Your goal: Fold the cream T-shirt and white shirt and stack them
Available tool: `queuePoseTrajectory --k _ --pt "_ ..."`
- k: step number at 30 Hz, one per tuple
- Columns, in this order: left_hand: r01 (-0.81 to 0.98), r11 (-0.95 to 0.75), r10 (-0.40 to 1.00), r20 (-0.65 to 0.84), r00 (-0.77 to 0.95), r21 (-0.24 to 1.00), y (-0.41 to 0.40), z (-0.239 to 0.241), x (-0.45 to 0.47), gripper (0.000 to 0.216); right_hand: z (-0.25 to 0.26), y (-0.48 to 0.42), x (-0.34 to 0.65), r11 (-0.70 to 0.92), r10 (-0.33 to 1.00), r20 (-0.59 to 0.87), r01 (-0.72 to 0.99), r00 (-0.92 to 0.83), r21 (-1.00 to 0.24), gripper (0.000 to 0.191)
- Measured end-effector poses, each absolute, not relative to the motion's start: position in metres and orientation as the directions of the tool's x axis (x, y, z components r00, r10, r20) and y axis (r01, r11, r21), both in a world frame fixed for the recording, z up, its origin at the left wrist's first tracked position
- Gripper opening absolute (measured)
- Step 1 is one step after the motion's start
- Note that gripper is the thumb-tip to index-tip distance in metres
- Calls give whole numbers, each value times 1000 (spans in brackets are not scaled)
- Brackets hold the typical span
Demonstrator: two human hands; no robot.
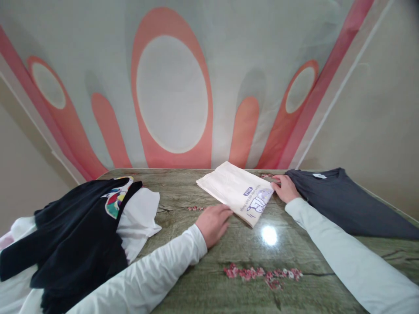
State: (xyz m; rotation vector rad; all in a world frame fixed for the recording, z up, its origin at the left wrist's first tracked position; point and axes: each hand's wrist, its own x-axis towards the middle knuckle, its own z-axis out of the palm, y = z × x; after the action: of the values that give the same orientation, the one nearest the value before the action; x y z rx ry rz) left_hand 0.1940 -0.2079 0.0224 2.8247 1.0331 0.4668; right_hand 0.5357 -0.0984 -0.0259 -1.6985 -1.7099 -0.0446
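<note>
A cream T-shirt, folded into a flat packet with purple lettering and a cartoon print, lies at an angle near the middle of the table. My left hand is at its near left edge, fingers curled together and the fingertips at the fabric. At the right corner, by the print, my right hand has its fingers and thumb closed on the edge. The fingertips of both hands are partly hidden. Just beyond my right hand lies a dark grey T-shirt, spread fairly flat with its neckline and white label showing.
A loose heap on the left has a black garment with a colourful print over white clothing. The wood-patterned table bears pink blossom designs and a bright light reflection. Behind its far edge stands a grey and coral wall.
</note>
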Motion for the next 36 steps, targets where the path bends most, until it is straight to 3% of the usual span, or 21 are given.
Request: queuePoseTrajectory --k 3,6,9,12,16,21,31,36 --pt "762 -631 756 336 562 146 -155 18 174 36 -13 -114 517 199 823 564 893 72 -404 25" --pt "816 -558 792 391 470 150 -115 10 156 42 1 -150 480 364 828 553 841 -96 -400 23" --pt "816 -525 817 414 402 242 -93 3 143 45 13 -195 441 525 807 501 768 -313 -367 25" --pt "768 -529 822 442 358 361 -82 -1 136 41 17 -228 418 583 792 426 748 -437 -317 27" --pt "739 -514 834 456 311 436 -75 -5 132 34 11 -237 416 565 792 441 780 -421 -271 23" --pt "722 -503 842 460 283 475 -75 -9 132 27 3 -235 429 534 806 424 817 -413 -220 31" --pt "587 -645 764 390 514 490 -96 0 141 30 -9 -234 482 390 843 453 909 -289 -146 23" --pt "589 -666 746 402 531 458 -102 3 144 26 -17 -228 492 346 850 475 921 -226 -182 19"
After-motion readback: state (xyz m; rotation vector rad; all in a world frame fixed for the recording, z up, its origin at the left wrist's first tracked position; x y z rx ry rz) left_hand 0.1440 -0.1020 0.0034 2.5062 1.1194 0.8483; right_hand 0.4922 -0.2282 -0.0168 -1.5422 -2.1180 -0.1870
